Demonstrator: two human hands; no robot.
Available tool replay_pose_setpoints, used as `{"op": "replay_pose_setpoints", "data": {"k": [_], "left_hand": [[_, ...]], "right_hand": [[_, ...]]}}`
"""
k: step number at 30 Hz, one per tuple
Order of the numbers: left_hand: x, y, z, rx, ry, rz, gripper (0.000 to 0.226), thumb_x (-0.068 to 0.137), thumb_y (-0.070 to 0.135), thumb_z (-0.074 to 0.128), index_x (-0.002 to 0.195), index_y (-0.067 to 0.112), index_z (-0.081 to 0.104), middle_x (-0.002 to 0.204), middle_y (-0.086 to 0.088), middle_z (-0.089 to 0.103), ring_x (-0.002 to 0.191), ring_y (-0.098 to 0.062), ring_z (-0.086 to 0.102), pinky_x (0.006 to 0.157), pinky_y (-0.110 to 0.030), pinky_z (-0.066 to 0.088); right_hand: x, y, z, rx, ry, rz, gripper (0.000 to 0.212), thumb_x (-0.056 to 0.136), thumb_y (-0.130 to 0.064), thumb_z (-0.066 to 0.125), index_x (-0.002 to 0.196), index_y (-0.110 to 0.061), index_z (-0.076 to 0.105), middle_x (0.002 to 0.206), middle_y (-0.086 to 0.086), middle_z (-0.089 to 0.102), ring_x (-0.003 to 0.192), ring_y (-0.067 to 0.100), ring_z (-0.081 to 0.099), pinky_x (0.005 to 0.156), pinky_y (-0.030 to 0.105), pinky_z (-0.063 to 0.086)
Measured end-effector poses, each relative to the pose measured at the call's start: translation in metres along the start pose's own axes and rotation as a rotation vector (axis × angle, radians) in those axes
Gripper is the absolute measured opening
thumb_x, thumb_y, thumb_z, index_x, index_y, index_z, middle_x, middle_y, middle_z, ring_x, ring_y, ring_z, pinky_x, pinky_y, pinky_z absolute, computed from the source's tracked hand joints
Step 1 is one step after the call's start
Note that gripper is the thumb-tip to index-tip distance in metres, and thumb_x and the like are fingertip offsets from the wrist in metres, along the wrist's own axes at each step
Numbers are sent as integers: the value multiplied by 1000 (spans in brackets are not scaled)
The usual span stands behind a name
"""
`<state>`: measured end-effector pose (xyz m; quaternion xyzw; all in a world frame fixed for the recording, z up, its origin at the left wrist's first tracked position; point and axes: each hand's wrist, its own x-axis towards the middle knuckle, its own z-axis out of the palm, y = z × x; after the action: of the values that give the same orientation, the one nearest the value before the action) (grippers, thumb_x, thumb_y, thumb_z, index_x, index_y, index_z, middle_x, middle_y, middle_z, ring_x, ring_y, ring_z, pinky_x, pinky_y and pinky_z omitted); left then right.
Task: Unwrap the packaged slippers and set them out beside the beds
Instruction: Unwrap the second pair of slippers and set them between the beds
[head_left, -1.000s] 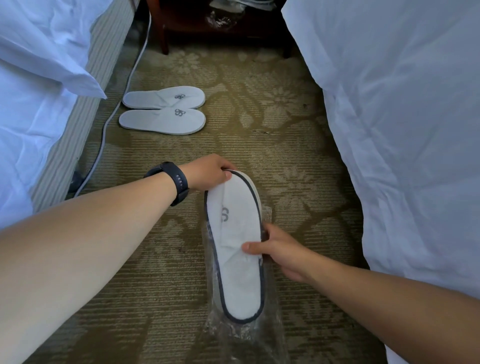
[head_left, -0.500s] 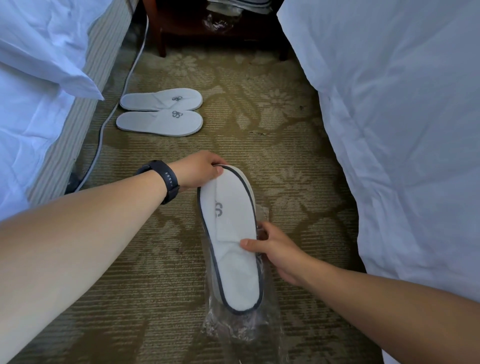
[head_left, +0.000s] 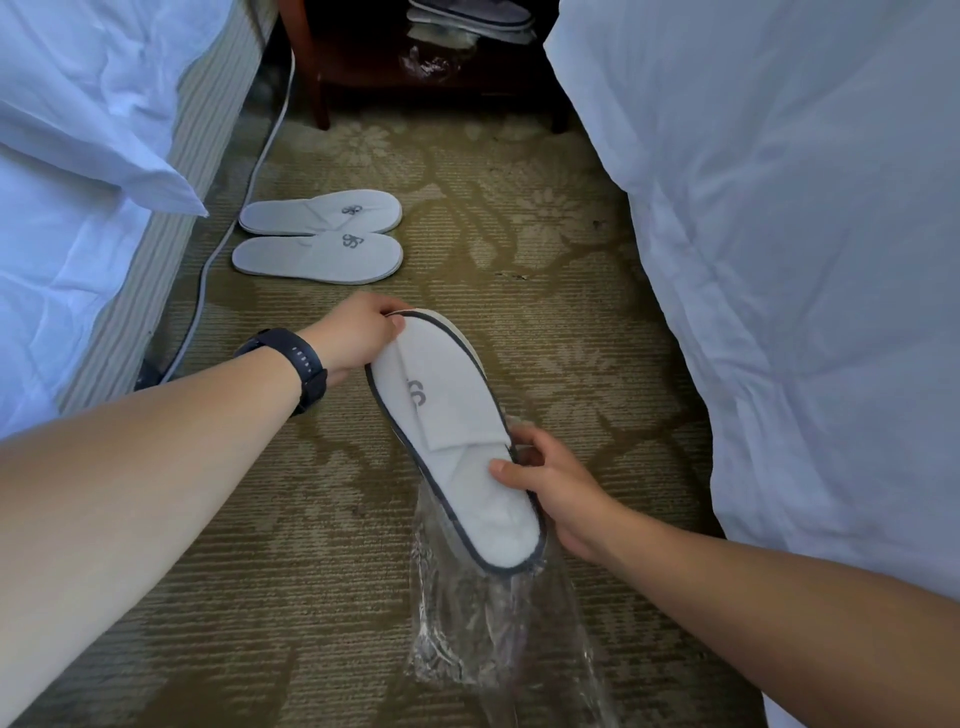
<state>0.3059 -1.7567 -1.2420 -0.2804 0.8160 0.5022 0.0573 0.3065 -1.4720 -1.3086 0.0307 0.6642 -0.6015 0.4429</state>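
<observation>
A flat white slipper (head_left: 452, 441) with dark edging is held over the carpet between the two beds. My left hand (head_left: 358, 332) pinches its toe end. My right hand (head_left: 550, 483) grips its side near the heel, together with the clear plastic wrapper (head_left: 478, 623) that hangs crumpled below the heel. A second slipper seems to lie under the first, but only its edge shows. A pair of unwrapped white slippers (head_left: 319, 236) lies side by side on the floor beside the left bed (head_left: 78, 156).
The right bed (head_left: 779, 234) drapes white linen down to the patterned carpet (head_left: 561, 270). A white cable (head_left: 223, 234) runs along the left bed's base. A dark wooden nightstand (head_left: 431, 62) at the far end holds more slippers and plastic.
The slipper has come further out of the wrapper and has tilted, its toe end swinging left with my left hand. The wrapper hangs lower at the heel.
</observation>
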Motion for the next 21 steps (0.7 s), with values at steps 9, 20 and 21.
{"op": "replay_pose_setpoints", "data": {"k": [9,20,21], "left_hand": [[5,-23,-30,-161,201,-47,30,111,5,43,119,10,71,121,-14,70,109,-26,62,94,-36,51],[5,-35,-37,-359,386,-156,34,111,7,42,127,8,72,121,-12,70,111,-28,64,98,-36,50],[6,-37,-37,-374,404,-169,34,110,7,43,129,6,72,122,-13,70,111,-28,64,99,-38,50]], "right_hand": [[2,11,-6,158,71,65,35,95,-15,78,126,-22,64,132,12,67,115,34,73,99,53,61],[1,15,-13,98,148,108,28,97,-21,74,123,-25,65,132,10,69,122,33,68,109,59,53],[2,16,-14,82,160,104,26,98,-21,73,123,-24,66,133,10,69,123,34,67,111,60,51]]}}
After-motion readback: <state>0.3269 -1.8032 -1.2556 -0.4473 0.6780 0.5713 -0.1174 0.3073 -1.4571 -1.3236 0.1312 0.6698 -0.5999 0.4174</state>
